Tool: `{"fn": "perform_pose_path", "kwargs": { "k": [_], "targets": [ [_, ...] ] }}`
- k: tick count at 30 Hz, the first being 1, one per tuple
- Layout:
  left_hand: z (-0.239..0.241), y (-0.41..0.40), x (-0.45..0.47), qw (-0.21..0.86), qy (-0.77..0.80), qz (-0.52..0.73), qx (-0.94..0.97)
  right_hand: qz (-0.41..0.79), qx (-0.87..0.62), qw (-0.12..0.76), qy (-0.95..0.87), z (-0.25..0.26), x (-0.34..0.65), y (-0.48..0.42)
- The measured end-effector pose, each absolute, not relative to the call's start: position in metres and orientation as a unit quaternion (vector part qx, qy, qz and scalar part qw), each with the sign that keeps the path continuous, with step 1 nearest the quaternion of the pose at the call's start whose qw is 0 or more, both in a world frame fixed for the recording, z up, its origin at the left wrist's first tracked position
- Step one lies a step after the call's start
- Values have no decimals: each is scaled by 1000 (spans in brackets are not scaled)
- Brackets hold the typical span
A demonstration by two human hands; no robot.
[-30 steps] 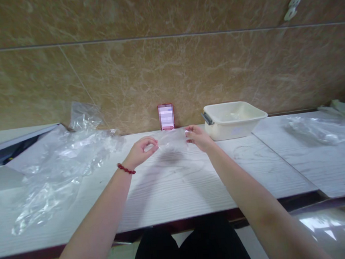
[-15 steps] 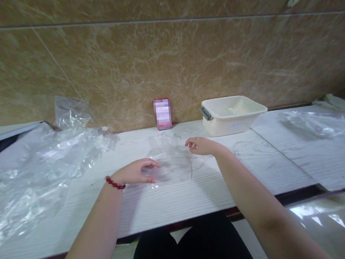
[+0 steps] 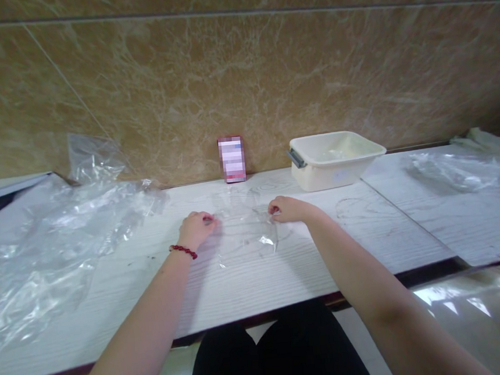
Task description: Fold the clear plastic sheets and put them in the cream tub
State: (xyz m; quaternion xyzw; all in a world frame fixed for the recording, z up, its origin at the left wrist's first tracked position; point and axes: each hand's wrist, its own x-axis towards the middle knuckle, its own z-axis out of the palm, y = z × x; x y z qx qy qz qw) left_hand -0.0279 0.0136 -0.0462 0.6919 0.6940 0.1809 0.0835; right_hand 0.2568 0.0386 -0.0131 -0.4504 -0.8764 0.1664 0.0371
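A clear plastic bag [image 3: 246, 234] lies on the white wood-grain table in front of me, its outline faint against the surface. My left hand [image 3: 197, 228], above a red bead bracelet [image 3: 183, 251], pinches the bag's left edge between thumb and fingers. On the opposite side, my right hand [image 3: 289, 209] has its fingers curled together at the bag's right edge. The film rises slightly near the right fingertips and catches the light.
A cream plastic tub [image 3: 334, 171] with a grey clasp stands back right. A phone [image 3: 232, 160] leans on the marbled wall. Clear plastic bags [image 3: 61, 233] are heaped at left, and another crumpled clear bag [image 3: 458, 170] lies far right. The table's front edge runs before my legs.
My left hand has moved away from me and slightly left, and its spread fingers have closed on the bag's edge. My right fingers have closed at the right edge. The view has shifted slightly.
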Motion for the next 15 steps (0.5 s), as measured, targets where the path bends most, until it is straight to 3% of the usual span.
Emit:
{"fn": "perform_pose_path", "kwargs": {
  "k": [5, 8, 11, 15],
  "targets": [
    [-43, 10, -13, 227, 641, 331, 654, 216, -491, 134, -833, -15, 249, 39],
    [-40, 6, -7, 434, 571, 457, 526, 339, -503, 244, -757, -19, 242, 39],
    [-36, 3, -2, 602, 477, 487, 415, 405, -485, 321, -706, -23, 237, 41],
    [-35, 3, -2, 611, 480, 517, 360, 292, -463, 329, -769, -23, 239, 44]
  ]
}}
